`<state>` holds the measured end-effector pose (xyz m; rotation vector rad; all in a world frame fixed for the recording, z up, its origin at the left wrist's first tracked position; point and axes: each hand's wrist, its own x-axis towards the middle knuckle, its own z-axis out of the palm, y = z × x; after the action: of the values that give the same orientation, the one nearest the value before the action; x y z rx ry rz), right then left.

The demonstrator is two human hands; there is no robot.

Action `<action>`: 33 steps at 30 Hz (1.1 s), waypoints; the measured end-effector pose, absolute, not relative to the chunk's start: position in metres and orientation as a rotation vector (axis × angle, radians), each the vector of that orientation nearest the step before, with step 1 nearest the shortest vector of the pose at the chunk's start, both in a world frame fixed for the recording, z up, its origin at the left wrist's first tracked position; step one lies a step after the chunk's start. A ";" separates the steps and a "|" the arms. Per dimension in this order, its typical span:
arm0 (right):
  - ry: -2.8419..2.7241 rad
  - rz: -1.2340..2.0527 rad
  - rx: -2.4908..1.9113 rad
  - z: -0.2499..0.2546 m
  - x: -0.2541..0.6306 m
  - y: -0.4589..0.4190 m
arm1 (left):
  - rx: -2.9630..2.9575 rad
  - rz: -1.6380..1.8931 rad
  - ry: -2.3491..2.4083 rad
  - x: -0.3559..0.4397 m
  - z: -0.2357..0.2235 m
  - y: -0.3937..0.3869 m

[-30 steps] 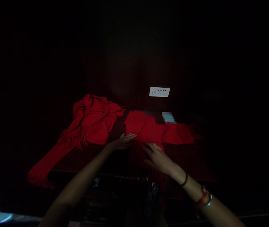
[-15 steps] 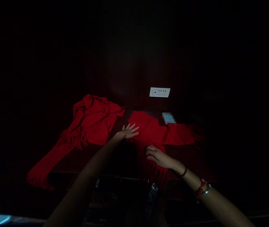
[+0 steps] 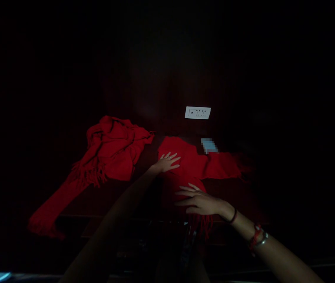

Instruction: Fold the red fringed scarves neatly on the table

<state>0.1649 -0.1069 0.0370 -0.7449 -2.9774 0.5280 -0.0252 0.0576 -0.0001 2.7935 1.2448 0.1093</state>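
Observation:
A red fringed scarf (image 3: 182, 151) lies across the dark surface, one part stretching right and a fringed end hanging toward the front edge. On its middle rests my left hand (image 3: 169, 162), fingers spread flat. Nearer to me, my right hand (image 3: 199, 200) is over the fringed end with its fingers stretched out and apart. Whether its palm presses on the cloth I cannot tell. To the left sits a crumpled heap of red fringed cloth (image 3: 117, 145), with a fringed strip running down toward the front left.
A white socket plate (image 3: 197, 113) is on the dark back wall. Below it, a pale blue rectangular item (image 3: 209, 145), blurred out, lies behind the scarf. The front edge of the surface crosses below my hands. Most of the surroundings are too dark to make out.
My right hand has opened from a curled grip on the fringed end to stretched fingers. My left hand has slid a little to the right on the scarf.

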 end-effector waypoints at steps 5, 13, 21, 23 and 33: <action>-2.785 0.461 -0.910 0.042 0.170 -0.094 | 2.824 0.202 1.263 -0.029 0.005 0.045; -2.816 0.250 -1.468 0.014 0.186 -0.066 | 2.709 0.056 1.363 -0.054 0.004 0.021; -2.787 0.310 -1.366 0.036 0.196 -0.032 | 2.705 0.211 1.409 -0.051 -0.002 0.038; -2.644 0.161 -1.431 0.043 0.202 -0.018 | 2.700 0.371 1.418 -0.053 -0.004 0.039; -2.476 0.018 -1.901 0.050 0.214 0.070 | 2.593 0.590 1.542 -0.067 -0.013 0.050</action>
<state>0.2141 0.0697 0.0499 -1.9009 -2.4759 0.0184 -0.0669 0.0505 -0.0127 2.5932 1.5423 0.5896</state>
